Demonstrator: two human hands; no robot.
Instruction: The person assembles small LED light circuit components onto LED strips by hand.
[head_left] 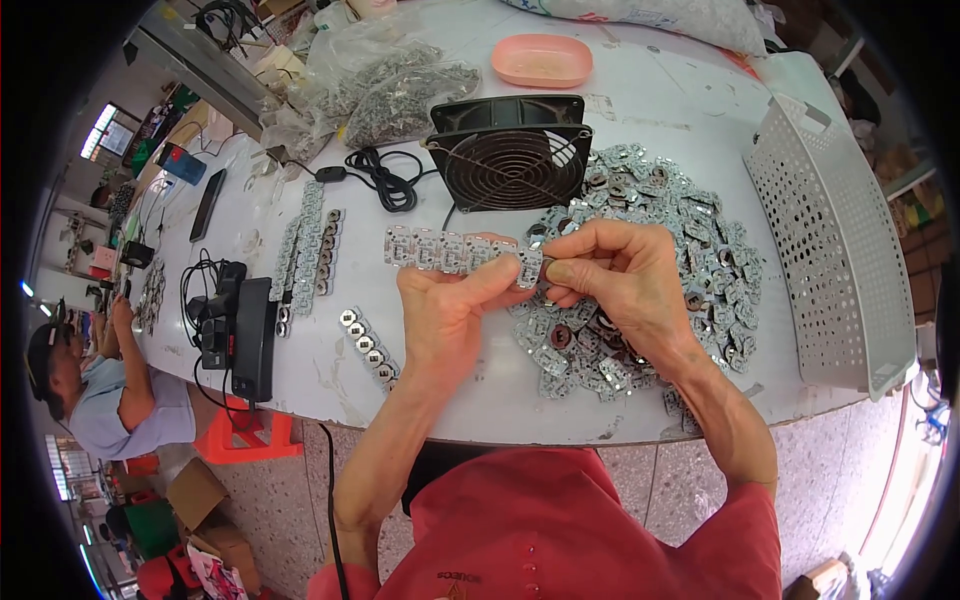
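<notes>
Red shirt point(560, 530), strip point(428, 250) in left grip point(445, 310)

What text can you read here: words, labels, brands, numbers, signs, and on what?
None I can quote reliably.
Red shirt: small dark print near the lower picture edge, too distorted.
Plastic sack at the top: red and blue print, too blurred.
Segmented metal strip in the left hand: any markings too small.
</notes>
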